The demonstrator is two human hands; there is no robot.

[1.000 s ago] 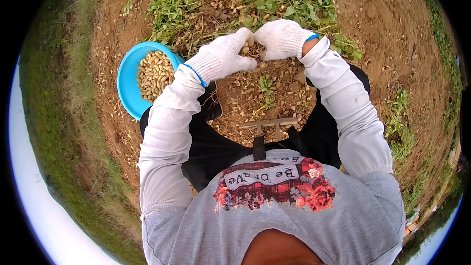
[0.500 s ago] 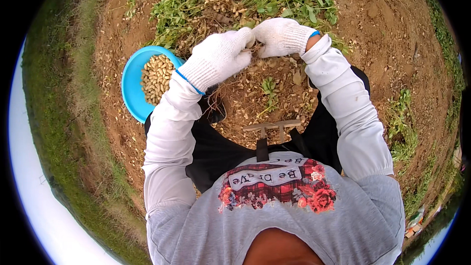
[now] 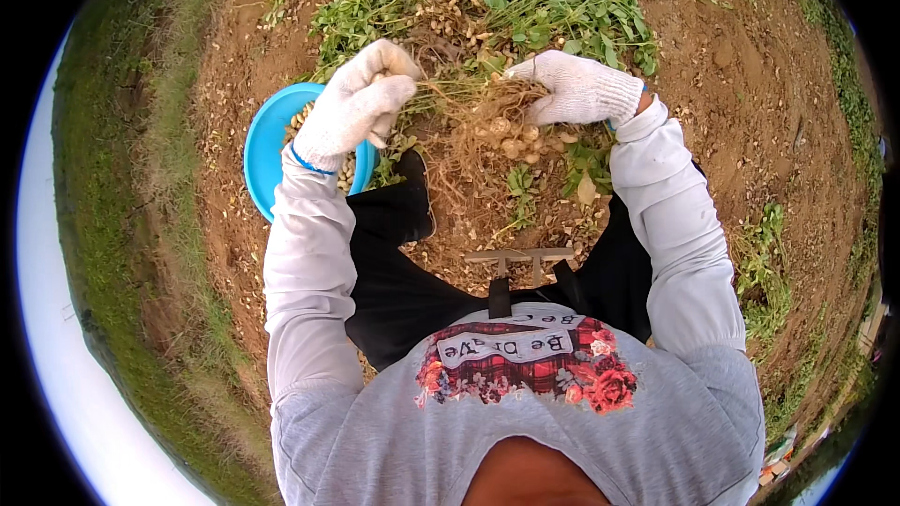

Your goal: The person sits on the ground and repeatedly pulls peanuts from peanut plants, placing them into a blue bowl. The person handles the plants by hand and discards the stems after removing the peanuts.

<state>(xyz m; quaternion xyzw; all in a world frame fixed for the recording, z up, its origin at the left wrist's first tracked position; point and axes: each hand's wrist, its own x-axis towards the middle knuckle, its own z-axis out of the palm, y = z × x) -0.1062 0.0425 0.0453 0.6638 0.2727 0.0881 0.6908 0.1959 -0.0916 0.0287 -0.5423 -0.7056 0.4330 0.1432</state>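
Gripping a root clump (image 3: 502,126) hung with peanuts just above the centre of the frame, the person's gloved right hand (image 3: 581,89) points leftward, fingers closed on the clump's right side. The gloved left hand (image 3: 352,103), upper left of centre, is curled with its fingers turned right; whether it holds anything cannot be told. The right forearm (image 3: 680,225) slants up and leftward, while the left forearm (image 3: 309,272) rises nearly straight. Behind the left hand stands a blue basin (image 3: 262,159) of peanuts; leafy plants (image 3: 581,5) lie heaped at top centre.
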